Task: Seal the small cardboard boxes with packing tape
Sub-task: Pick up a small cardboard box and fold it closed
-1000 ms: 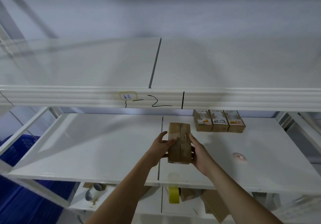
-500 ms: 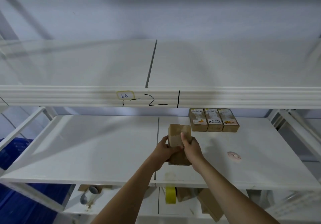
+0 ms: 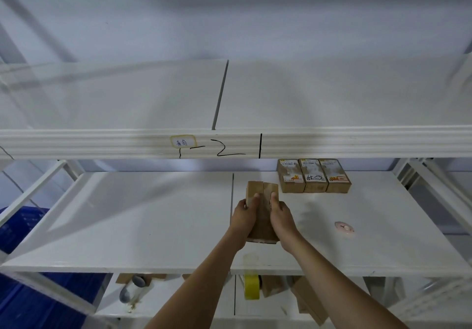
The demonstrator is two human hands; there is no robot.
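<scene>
Blue plastic, likely a crate (image 3: 18,229), shows at the far left, well to the left of the cardboard box and below the level of the white middle shelf (image 3: 127,226). On the shelf under that one, left of and below the box, lies a grey-and-white object (image 3: 131,289) too blurred to identify. Higher up, on the front lip of the upper shelf (image 3: 332,142), a small yellow-edged label (image 3: 182,141) with handwriting sits above and left of the box, with black marker strokes beside it.

The left hand (image 3: 244,220) grips the left side of the cardboard box (image 3: 261,216), thumb laid on its top face. That box rests on the middle shelf, just right of the seam between the two shelf panels, its two top flaps brought together along a centre line. The right hand (image 3: 282,218) clasps the box's right side, thumb pressing the right flap. Both hands are close together, with only the box between them.

Directly below the box, on the lower shelf, stands a roll of yellow tape (image 3: 251,286) among brown cardboard pieces. Behind and to the right of the box, three labelled boxes (image 3: 313,176) stand touching in a row. Right of the box and apart from it lies a small pink round object (image 3: 344,228).
</scene>
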